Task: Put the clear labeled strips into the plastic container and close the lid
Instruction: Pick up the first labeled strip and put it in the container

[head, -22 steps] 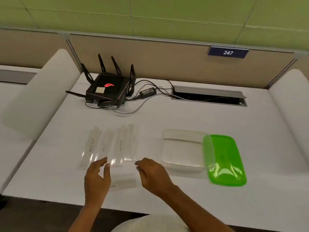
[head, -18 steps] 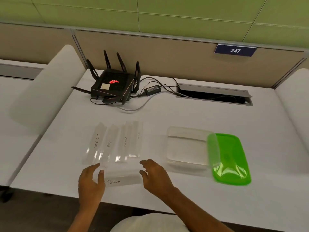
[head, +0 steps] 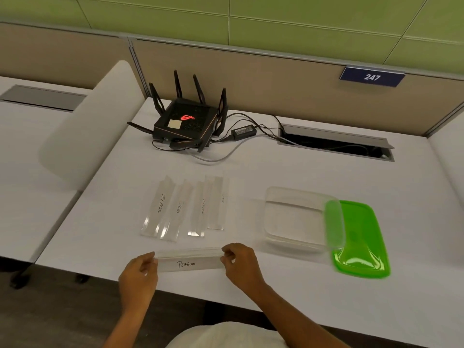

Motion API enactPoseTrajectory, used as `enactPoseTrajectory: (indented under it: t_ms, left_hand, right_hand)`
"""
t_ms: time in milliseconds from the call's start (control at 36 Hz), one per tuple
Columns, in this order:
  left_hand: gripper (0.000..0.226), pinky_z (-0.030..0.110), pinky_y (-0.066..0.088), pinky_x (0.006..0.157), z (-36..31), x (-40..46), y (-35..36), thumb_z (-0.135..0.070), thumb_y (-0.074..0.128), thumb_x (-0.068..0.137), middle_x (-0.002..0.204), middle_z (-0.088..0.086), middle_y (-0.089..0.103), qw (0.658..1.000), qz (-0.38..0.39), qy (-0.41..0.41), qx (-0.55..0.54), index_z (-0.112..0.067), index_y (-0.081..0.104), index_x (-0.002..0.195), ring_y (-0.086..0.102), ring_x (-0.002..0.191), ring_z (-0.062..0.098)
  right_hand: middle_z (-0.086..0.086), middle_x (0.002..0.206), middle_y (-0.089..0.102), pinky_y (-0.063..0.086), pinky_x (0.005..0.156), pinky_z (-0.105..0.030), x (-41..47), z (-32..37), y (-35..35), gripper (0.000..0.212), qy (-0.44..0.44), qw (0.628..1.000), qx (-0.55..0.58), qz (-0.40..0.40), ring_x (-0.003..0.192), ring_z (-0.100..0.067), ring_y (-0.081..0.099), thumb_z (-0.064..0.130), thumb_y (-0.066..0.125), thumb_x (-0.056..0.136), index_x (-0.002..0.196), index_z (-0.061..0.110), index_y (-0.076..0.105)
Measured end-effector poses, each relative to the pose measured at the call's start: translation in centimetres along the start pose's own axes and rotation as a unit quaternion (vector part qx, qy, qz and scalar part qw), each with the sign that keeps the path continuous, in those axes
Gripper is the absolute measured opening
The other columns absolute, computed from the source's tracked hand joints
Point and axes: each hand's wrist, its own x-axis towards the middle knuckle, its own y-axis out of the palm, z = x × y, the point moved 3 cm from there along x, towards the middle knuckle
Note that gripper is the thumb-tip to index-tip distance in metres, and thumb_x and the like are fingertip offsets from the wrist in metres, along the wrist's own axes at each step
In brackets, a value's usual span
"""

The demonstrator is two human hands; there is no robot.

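A clear strip labelled "Penguin" [head: 188,261] lies crosswise near the desk's front edge. My left hand [head: 138,277] pinches its left end and my right hand [head: 238,262] pinches its right end. Behind it, several more clear labelled strips [head: 184,209] lie side by side, pointing away from me. To the right stands the open clear plastic container [head: 296,243], with nothing visible in it. Its green lid [head: 359,242] lies beside it on the right, overlapping the container's right rim.
A black router [head: 187,121] with antennas, a power brick [head: 243,131] and cables sit at the back of the white desk [head: 276,285]. A cable slot [head: 336,141] opens at the back right. White curved dividers flank the desk on both sides.
Both hands have closed on the ends of the Penguin strip, which earlier lay between them untouched. The camera view has shifted slightly.
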Motion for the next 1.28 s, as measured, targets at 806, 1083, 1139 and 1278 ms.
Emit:
enactPoseTrajectory:
  t_ms: [806,1083,1139,1278]
  left_hand:
    - [0.025,0.004,0.052,0.086,-11.8,-1.3,-0.3,-0.003,0.078,0.086,0.113,0.006,0.07,0.978,-0.012,0.203,-0.045,-0.008,0.077,0.11,0.069,0.093,0.02]
    - [0.023,0.012,0.058,0.082,-18.4,-2.1,4.3,-0.003,0.077,0.088,0.101,0.0,0.069,0.956,0.007,0.284,-0.068,-0.009,0.078,0.11,0.069,0.087,0.013]
    - [0.022,0.006,0.054,0.08,-19.5,-2.2,5.6,-0.003,0.076,0.088,0.1,0.0,0.069,0.953,0.018,0.292,-0.074,-0.009,0.079,0.109,0.07,0.088,0.014]
    - [0.021,0.015,0.058,0.079,-22.2,-2.6,8.9,0.0,0.074,0.09,0.096,-0.003,0.068,0.943,0.039,0.319,-0.092,-0.01,0.079,0.107,0.07,0.087,0.012]
  right_hand:
    - [-0.003,0.114,0.051,0.055,0.066,-0.033,0.0,5.5,-9.4,0.054,-0.055,0.965,-0.224,-0.124,0.102,-0.021,0.053,0.028,0.083,0.081,0.126,0.015,0.056]
    - [-0.006,0.104,0.055,0.044,0.057,-0.034,1.3,3.2,-16.3,0.058,-0.035,0.925,-0.345,-0.155,0.099,-0.027,0.051,0.044,0.09,0.065,0.111,0.019,0.066]
    - [-0.005,0.099,0.056,0.044,0.058,-0.035,1.4,2.4,-17.8,0.056,-0.037,0.919,-0.36,-0.158,0.098,-0.027,0.051,0.048,0.089,0.064,0.107,0.019,0.066]
    - [-0.005,0.087,0.062,0.047,0.06,-0.036,1.8,0.2,-21.6,0.056,-0.046,0.899,-0.409,-0.152,0.093,-0.028,0.055,0.059,0.083,0.059,0.096,0.02,0.068]
